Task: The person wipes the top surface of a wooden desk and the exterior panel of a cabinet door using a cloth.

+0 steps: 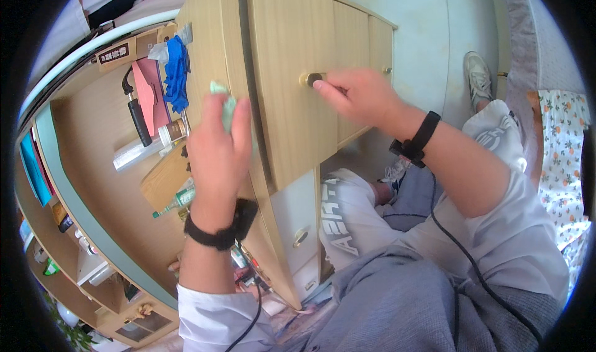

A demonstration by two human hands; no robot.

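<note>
My left hand [216, 149] is pinching a crumpled light green cloth [227, 112] above the wooden desktop [207, 40]. The pinch is partly blurred. My right hand [361, 96] grips the dark-and-gold round knob [311, 79] of a light wood drawer front [288, 114]. A dark gap runs between this front and the desktop's edge. Each wrist wears a black strap with a small device, and a cable trails from each. What is inside the drawer cannot be seen.
A blue crumpled bag [176, 77], a pink folder [148, 96], a black-handled tool [137, 119], a roll of clear film [139, 154] and a green-capped bottle [179, 198] are on the desk. Shelves [88, 254] stand left. Below is a white drawer [298, 212] with a knob.
</note>
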